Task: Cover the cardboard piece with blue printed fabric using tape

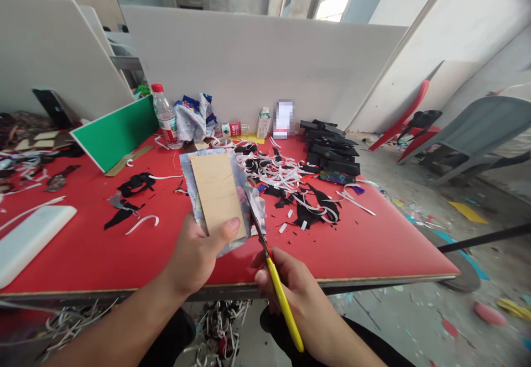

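By the near edge of the counter, gripping board and cloth together with left hand; clasping scissors in right hand, blades at cloth's right side. Expect light, stiff board, floppy cloth likely to slip; pinch both at lower end. Along far edge: upright bottle, lying bottle, carton; can't tell contents.

Red surface, yellow-handled scissors, and so much black and white

The board is plain light tan, and the cloth around it is pale bluish-grey with a faint print, too small to make out tbh. Strips are white, scraps black, and the stacked pieces are black too. The panel is solid green with a white edge, the upright bottle is clear with a red cap, and the carton is white and green.
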`<control>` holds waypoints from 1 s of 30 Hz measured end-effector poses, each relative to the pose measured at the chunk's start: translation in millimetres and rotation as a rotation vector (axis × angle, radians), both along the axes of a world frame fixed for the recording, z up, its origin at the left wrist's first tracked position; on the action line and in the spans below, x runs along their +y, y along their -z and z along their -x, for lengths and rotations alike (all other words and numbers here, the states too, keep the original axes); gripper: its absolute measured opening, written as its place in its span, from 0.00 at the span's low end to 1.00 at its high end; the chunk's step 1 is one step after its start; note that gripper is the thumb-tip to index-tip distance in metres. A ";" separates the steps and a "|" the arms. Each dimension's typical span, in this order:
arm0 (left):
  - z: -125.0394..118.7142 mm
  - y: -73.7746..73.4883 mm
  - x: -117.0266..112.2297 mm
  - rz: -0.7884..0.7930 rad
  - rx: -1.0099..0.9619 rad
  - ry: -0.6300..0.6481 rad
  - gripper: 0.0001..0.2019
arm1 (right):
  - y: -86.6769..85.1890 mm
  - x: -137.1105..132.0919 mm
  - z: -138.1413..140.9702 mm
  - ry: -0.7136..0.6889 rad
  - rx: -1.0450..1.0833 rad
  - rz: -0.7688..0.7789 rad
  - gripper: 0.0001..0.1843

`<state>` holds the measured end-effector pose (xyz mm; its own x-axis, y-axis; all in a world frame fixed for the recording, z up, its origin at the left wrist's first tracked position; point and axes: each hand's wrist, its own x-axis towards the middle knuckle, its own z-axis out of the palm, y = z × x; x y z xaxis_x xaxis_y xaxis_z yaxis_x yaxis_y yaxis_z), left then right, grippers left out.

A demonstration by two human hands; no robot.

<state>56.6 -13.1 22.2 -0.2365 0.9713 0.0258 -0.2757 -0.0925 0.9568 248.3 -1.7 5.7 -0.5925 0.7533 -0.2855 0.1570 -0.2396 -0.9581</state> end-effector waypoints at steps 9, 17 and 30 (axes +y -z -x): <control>-3.9 3.5 -2.6 0.014 -0.008 0.005 0.11 | 2.8 -0.1 2.5 0.006 -0.014 0.051 0.27; -3.3 2.3 -3.3 0.037 -0.032 0.023 0.12 | -6.2 0.6 0.2 -0.003 0.017 0.052 0.29; -10.7 4.7 -5.2 0.018 0.009 0.079 0.08 | -2.3 1.1 1.2 0.005 0.071 0.048 0.33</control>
<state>67.3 -18.4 17.5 -0.1591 0.9872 0.0097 -0.2729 -0.0534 0.9606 247.0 -0.7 8.0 -0.6089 0.7426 -0.2789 0.0881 -0.2861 -0.9542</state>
